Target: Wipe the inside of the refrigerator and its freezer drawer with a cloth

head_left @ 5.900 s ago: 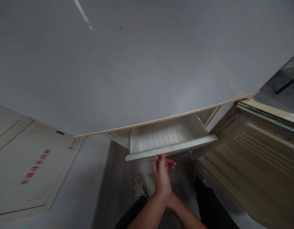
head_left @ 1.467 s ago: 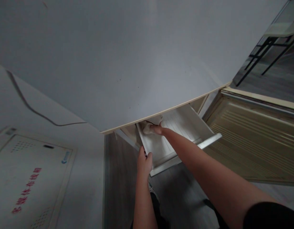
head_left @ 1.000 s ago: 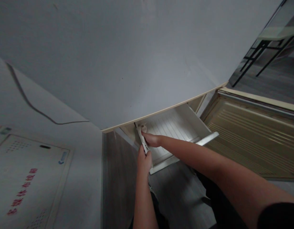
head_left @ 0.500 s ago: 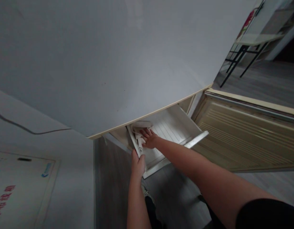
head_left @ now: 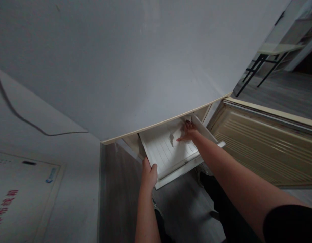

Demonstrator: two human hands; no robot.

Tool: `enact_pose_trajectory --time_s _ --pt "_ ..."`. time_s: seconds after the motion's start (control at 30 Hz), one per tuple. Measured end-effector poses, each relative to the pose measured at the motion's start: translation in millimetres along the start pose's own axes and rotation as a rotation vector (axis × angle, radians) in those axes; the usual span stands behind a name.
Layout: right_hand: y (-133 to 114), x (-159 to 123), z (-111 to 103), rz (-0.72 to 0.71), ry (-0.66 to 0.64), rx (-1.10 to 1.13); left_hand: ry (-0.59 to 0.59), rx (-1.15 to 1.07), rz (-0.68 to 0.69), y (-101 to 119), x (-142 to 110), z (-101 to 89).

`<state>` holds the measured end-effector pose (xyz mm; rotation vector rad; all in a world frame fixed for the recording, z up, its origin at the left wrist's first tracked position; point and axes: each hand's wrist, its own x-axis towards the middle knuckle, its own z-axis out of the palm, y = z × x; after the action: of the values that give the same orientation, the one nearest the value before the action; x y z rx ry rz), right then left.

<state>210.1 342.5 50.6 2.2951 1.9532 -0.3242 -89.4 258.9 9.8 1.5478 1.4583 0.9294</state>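
Observation:
A white drawer (head_left: 168, 177) with a ribbed floor is pulled out from the lower part of a cabinet that looks like a fridge. My left hand (head_left: 149, 172) grips the drawer's left wall near its front corner, thumb on the inner side. Inside, toward the right back corner, my right hand (head_left: 188, 131) presses a thin white cloth (head_left: 180, 134) against the drawer floor. Its fingers reach forward and the thumb stands apart to the left. Part of the cloth is hidden under the palm.
An open door (head_left: 262, 145) with a ribbed inner face stands right of the drawer. A large pale panel (head_left: 146, 60) rises above it. A cable (head_left: 44, 131) runs along the left wall, over a white wall box (head_left: 24, 195). Far right is a table (head_left: 275, 50).
My right hand has swept from the drawer's left side to its right back area, and the white cloth has moved with it. The left hand keeps its hold on the drawer wall.

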Motion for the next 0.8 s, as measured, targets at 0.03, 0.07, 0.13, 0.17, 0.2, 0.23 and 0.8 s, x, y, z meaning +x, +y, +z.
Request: enact_pose_trajectory --time_s 0.03,0.07,0.13,0.17,0.2,0.23,0.8 --pt "2.3 -2.3 2.3 -0.001 -0.007 0.002 0.0 0.0 0.003 -0.2 0.1 0.1" --pt "2.6 -3.9 5.3 -0.006 -0.018 0.005 0.004 0.002 0.002 -0.4 0.2 0.3" --pt "-2.4 -5.2 11.9 -0.023 -0.043 0.013 0.015 0.009 -0.01 -0.3 0.5 0.6" --pt "-7.6 -4.7 15.2 -0.035 -0.055 0.016 0.019 0.01 -0.019 0.2 0.7 0.7" --pt "-14.3 -3.7 18.3 -0.051 -0.066 0.019 0.02 0.009 -0.029 1.0 0.9 0.9" --pt "-22.9 -2.3 21.4 -0.071 -0.075 0.021 0.022 0.007 -0.042 2.1 1.2 1.0" --pt "-78.3 -13.9 40.9 -0.558 -0.303 -0.033 0.072 0.017 -0.079 13.7 3.0 -0.5"
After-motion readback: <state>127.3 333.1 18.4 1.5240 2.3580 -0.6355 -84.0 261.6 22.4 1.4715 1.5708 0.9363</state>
